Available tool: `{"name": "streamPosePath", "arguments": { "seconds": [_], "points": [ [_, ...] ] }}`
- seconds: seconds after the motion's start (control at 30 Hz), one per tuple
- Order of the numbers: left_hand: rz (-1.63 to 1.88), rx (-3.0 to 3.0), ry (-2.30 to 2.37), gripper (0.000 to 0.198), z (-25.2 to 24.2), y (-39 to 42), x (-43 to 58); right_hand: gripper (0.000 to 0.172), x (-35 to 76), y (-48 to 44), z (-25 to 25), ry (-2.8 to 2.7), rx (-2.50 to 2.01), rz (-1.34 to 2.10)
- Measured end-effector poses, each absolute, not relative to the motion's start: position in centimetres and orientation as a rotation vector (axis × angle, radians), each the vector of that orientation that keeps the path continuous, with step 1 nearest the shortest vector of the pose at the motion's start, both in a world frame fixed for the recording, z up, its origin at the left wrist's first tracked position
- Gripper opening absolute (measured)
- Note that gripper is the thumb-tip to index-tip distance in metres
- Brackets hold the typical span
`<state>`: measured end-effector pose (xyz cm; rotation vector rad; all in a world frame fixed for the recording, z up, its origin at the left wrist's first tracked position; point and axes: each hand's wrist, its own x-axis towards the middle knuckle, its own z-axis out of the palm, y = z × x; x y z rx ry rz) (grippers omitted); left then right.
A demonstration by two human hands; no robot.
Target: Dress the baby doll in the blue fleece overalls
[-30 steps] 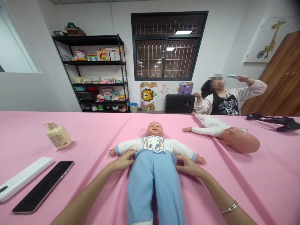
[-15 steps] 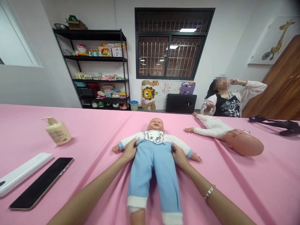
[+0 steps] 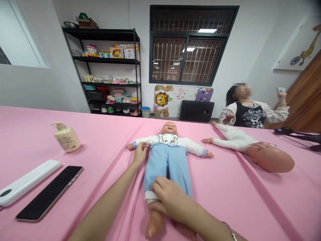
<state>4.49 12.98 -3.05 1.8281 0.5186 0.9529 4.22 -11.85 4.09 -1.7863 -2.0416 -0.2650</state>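
Note:
A baby doll [image 3: 167, 160] lies on its back, dressed in light blue trousers and a white top with an elephant bib [image 3: 169, 140]. My left hand [image 3: 140, 153] is at the doll's side, its fingers bent against the white sleeve near the armpit. Over the doll's lower leg, my right hand [image 3: 170, 197] has its fingers closed at the white trouser cuff [image 3: 149, 195], the thumb side by the ankle. One bare foot [image 3: 153, 227] shows below the cuff; the other leg is mostly hidden under my right hand and forearm.
The table has a pink cloth [image 3: 105, 134]. To the left are a pump bottle [image 3: 67, 138], a white elongated device [image 3: 30, 182] and a phone [image 3: 50, 194]. A second doll [image 3: 250, 147] and black straps [image 3: 298, 135] lie to the right. Beyond the table sits another person [image 3: 252, 112].
My right hand has left the doll's waist and moved down to its trouser cuff. My left hand has shifted slightly up beside the sleeve. The other person's raised arm has moved away from their head.

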Motion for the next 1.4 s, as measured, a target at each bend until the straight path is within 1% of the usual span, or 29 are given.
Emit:
{"name": "streamPosePath", "arguments": {
  "seconds": [0.03, 0.13, 0.27, 0.33, 0.53, 0.73, 0.87, 0.93, 1.07, 1.13, 1.23, 1.3, 1.4],
  "points": [
    [0.950, 1.832, 0.515, 0.021, -3.1, 12.9, 4.5, 0.021, 3.6, -11.8, 3.8, -2.071, -1.834, -0.345],
    [0.934, 1.855, 0.496, 0.020, -3.2, 12.6, 4.5, 0.019, 3.2, -11.4, 2.7, -2.102, -1.890, -0.546],
    [0.941, 1.881, 0.493, 0.019, -3.1, 12.4, 4.3, 0.018, 2.8, -11.3, 2.3, -2.188, -1.848, -0.685],
    [0.947, 1.891, 0.494, 0.019, -3.0, 12.4, 4.3, 0.018, 2.3, -11.6, 2.7, -2.218, -1.823, -0.703],
    [0.937, 1.914, 0.462, 0.017, -2.7, 12.5, 4.4, 0.020, 1.6, -13.0, 3.5, -2.291, -1.819, -0.621],
    [0.944, 1.925, 0.451, 0.017, -2.7, 12.5, 4.5, 0.031, 1.4, -12.0, 3.7, -2.153, -2.029, -0.426],
    [0.942, 1.943, 0.444, 0.017, -2.7, 12.4, 4.4, 0.039, 1.5, -11.3, 3.7, -2.273, -2.125, -0.284],
    [0.943, 1.953, 0.441, 0.017, -2.6, 12.4, 4.4, 0.043, 1.4, -11.4, 3.5, -2.350, -2.069, -0.303],
    [0.939, 1.975, 0.439, 0.017, -2.7, 12.6, 4.4, 0.028, 0.6, -12.5, 2.6, -2.318, -1.841, -0.521],
    [0.941, 1.985, 0.438, 0.017, -2.7, 12.7, 4.4, 0.023, 0.2, -13.0, 2.3, -2.269, -1.771, -0.540],
    [0.943, 1.995, 0.432, 0.018, -2.5, 12.7, 4.3, 0.017, 1.2, -13.1, 2.9, -2.091, -1.745, -0.440],
    [0.919, 2.003, 0.398, 0.020, -2.3, 12.3, 4.2, 0.011, 3.0, -13.2, 3.5, -1.874, -1.754, -0.342],
    [0.785, 2.056, 0.248, 0.024, -1.9, 11.8, 4.1, 0.005, 6.6, -13.6, 3.8, -1.589, -1.811, -0.231]
  ]
}}
